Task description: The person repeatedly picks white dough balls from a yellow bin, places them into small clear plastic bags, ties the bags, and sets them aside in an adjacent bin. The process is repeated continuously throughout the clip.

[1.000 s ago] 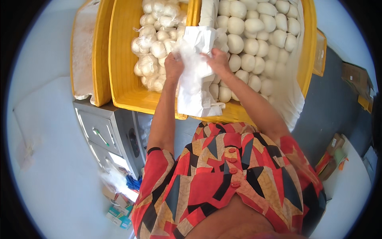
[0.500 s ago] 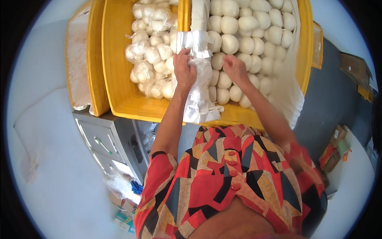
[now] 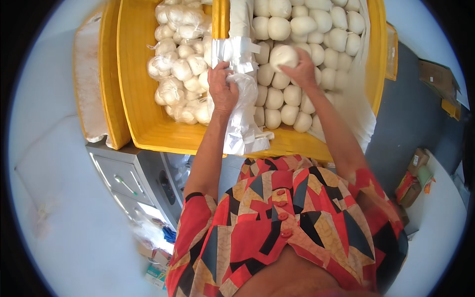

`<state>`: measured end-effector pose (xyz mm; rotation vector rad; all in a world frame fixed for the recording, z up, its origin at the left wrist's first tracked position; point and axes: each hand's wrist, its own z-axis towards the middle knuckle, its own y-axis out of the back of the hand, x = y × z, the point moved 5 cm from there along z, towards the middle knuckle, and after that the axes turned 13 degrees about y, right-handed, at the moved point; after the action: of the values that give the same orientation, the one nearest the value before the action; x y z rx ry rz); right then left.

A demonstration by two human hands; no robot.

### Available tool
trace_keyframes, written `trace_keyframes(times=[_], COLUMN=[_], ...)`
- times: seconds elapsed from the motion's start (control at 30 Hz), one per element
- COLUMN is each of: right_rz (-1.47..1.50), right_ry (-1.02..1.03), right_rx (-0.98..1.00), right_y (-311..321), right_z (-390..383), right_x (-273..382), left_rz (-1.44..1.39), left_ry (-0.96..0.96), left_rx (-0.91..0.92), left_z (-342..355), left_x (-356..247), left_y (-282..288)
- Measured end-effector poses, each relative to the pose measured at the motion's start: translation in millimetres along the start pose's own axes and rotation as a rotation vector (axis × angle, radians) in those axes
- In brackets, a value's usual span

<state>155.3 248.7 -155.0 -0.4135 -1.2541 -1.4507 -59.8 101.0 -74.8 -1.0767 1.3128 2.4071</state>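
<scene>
My right hand (image 3: 304,70) grips a round white steamed bun (image 3: 283,58), lifted just above the other loose buns (image 3: 274,98) in the right yellow bin. These sit packed in rows over a white cloth (image 3: 363,116). At the divide between the two bins, my left hand (image 3: 222,89) has its fingers closed on a clear plastic bag (image 3: 245,91). The bag lies among crumpled clear plastic, and its opening is hard to make out. Bagged buns (image 3: 170,91) lie heaped beside my left hand in the left yellow bin (image 3: 136,89).
A lid-like yellow panel with a whitish inner face (image 3: 90,79) stands at the far left. Below it is a grey metal cabinet (image 3: 121,173). Cardboard boxes (image 3: 438,79) rest on the dark floor at right. Packages (image 3: 157,272) lie at lower left.
My right hand has taken hold of a bun and raised it up and away from the rows. The left hand stays at the plastic bag. The view has shifted slightly.
</scene>
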Motion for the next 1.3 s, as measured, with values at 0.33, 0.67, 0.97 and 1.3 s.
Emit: trace_keyframes(times=[0.33, 0.67, 0.97, 1.3], right_rz=[-0.094, -0.803, -0.257, -0.626], right_ry=[-0.190, 0.302, 0.292, 0.605], right_rx=[0.192, 0.712, 0.555, 0.673], right_y=[69.6, -40.8, 6.5, -65.8], right_z=[56.8, 41.5, 17.5, -2.0], right_x=[27.4, 40.9, -31.9, 58.2], left_rz=[-0.003, 0.206, 0.214, 0.111], left_ry=[0.021, -0.037, 0.290, 0.459], left_rx=[0.010, -0.015, 0.127, 0.306], left_z=[-1.4, 5.4, 30.1, 56.1], left_x=[20.1, 22.4, 9.5, 5.2], left_y=[8.6, 23.6, 50.1, 65.8])
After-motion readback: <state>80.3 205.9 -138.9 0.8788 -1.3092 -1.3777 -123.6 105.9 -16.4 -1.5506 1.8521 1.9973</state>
